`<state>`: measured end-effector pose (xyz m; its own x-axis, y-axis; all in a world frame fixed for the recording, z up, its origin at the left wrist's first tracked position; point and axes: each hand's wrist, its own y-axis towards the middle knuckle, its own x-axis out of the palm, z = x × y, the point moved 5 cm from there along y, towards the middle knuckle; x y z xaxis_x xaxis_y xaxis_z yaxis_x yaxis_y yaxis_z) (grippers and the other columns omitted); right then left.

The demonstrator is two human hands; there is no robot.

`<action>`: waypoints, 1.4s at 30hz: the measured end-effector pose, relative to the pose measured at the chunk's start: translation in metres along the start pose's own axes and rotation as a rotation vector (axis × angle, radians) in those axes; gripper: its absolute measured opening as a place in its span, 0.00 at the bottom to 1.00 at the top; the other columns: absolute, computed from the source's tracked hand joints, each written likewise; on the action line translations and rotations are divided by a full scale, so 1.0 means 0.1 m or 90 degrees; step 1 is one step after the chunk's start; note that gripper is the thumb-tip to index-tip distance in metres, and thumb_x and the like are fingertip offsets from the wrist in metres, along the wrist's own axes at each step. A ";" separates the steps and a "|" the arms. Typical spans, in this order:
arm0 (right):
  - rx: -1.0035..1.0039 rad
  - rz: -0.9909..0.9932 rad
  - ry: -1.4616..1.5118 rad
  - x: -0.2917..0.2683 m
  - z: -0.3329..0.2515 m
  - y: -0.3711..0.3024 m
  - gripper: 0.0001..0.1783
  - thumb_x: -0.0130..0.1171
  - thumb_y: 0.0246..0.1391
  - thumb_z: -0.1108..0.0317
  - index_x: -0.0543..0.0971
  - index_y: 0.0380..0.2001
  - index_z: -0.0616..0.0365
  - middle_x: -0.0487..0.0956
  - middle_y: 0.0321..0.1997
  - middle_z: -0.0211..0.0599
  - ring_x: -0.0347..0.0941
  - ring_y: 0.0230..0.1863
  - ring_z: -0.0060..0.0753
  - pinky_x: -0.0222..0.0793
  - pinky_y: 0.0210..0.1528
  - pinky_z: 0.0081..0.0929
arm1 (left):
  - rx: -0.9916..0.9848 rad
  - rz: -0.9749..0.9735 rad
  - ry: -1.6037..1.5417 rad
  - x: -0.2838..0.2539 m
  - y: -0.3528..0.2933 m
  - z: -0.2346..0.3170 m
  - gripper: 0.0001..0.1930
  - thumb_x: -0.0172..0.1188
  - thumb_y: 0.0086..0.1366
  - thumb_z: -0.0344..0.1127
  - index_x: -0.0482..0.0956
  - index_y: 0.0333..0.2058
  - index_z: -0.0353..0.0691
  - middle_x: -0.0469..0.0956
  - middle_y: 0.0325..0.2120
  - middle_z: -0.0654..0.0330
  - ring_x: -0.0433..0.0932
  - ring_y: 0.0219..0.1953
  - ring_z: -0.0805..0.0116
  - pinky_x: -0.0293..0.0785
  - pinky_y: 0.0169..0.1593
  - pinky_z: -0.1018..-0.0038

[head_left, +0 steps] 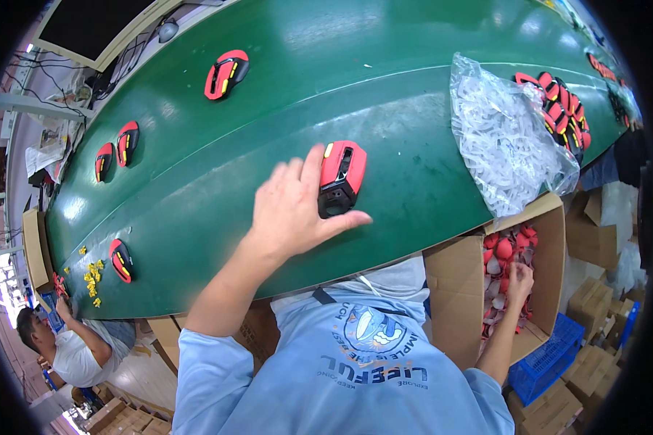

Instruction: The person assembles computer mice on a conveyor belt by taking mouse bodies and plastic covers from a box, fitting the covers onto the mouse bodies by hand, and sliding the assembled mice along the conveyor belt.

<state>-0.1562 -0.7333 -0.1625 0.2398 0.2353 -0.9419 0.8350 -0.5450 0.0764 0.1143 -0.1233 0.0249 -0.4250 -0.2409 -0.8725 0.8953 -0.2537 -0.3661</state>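
Far left: a co-worker in a white shirt sits at the lower left end of the green belt, one hand up by its edge
Yellow bits: a scatter of small yellow parts lies on the belt just above that person
Belt, left part: one red and black mouse shell lies beside the yellow bits; two more sit side by side higher up; another lies alone near the far edge
Monitor: a dark screen stands past the belt at upper left, cables beneath it
Left hand: the left hand rests on the belt, fingers spread and loose, thumb out under the mouse body, gripping nothing
Mouse body: the red and black mouse body lies on the belt at its middle, touching the forefinger and thumb of that hand
Bag: a clear plastic bag of pale parts sits on the belt to the right, well apart from the mouse body
Stack: a heap of red shells lies just beyond the bag
Box: an open cardboard box stands below the belt edge, holding red and pale parts
Right hand: the right hand is down inside the box among the parts; whether it grips one cannot be told
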 end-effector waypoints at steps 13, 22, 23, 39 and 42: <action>-0.142 0.323 0.250 -0.83 -1.96 0.63 0.09 0.66 0.68 0.72 0.88 0.47 0.61 0.87 0.43 0.41 0.83 0.44 0.35 0.77 0.49 0.29 | 0.203 0.104 0.110 -0.18 0.03 -0.08 0.48 0.85 0.44 0.54 0.78 0.63 0.38 0.76 0.55 0.47 0.75 0.56 0.45 0.76 0.59 0.56; -0.425 0.014 -0.065 -0.55 -3.33 2.17 0.10 0.69 0.63 0.64 0.89 0.40 0.58 0.86 0.40 0.45 0.82 0.47 0.53 0.76 0.52 0.46 | 0.266 0.271 0.034 -0.04 -0.11 -0.15 0.42 0.82 0.51 0.55 0.79 0.58 0.34 0.76 0.52 0.46 0.73 0.54 0.42 0.73 0.59 0.52; -0.440 -0.011 -0.060 -0.61 -3.32 2.22 0.10 0.69 0.63 0.64 0.89 0.41 0.58 0.86 0.41 0.45 0.82 0.48 0.53 0.76 0.53 0.46 | 0.283 0.286 0.023 -0.02 -0.08 -0.13 0.42 0.82 0.51 0.55 0.79 0.58 0.34 0.76 0.52 0.46 0.73 0.54 0.43 0.73 0.59 0.52; -0.354 -0.302 0.688 -0.28 -4.85 0.07 0.06 0.71 0.56 0.80 0.89 0.37 0.62 0.82 0.27 0.30 0.73 0.24 0.15 0.63 0.26 0.18 | 0.256 0.356 -0.067 0.36 -0.14 -0.09 0.41 0.81 0.54 0.57 0.80 0.59 0.36 0.76 0.50 0.50 0.73 0.51 0.47 0.72 0.56 0.55; -0.356 -0.313 0.674 0.04 -5.01 -0.03 0.06 0.73 0.60 0.74 0.89 0.40 0.63 0.83 0.29 0.31 0.73 0.25 0.13 0.63 0.26 0.18 | 0.267 0.375 -0.088 0.38 -0.14 -0.08 0.44 0.82 0.53 0.54 0.77 0.63 0.35 0.75 0.51 0.49 0.73 0.52 0.47 0.72 0.57 0.54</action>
<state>0.0899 -0.3276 -0.0025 -0.0903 0.9727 -0.2136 0.9779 0.1272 0.1662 0.0865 -0.1217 -0.0057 0.0731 -0.5563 -0.8277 0.8658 -0.3765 0.3295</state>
